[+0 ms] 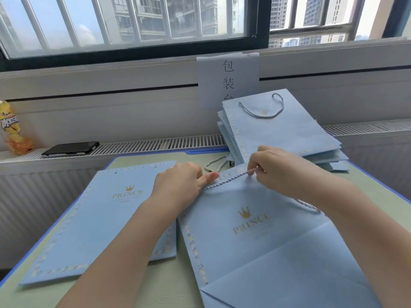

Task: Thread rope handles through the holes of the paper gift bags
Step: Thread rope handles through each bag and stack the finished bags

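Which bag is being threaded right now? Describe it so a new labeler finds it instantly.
Start at the green table under the window. Three groups of blue bags lie there; take the bag nearest the camera, right of centre. Unlike the others, both hands work at its top edge, the right hand pinching a rope there.

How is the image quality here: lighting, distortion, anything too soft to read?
Head view: even daylight from the window, with faint shadows only; wide-angle bending shows in the curved sill and frame; the bottle at the left edge is smeared; the gold print on the bag being threaded is soft; both hands stay fairly sharp.
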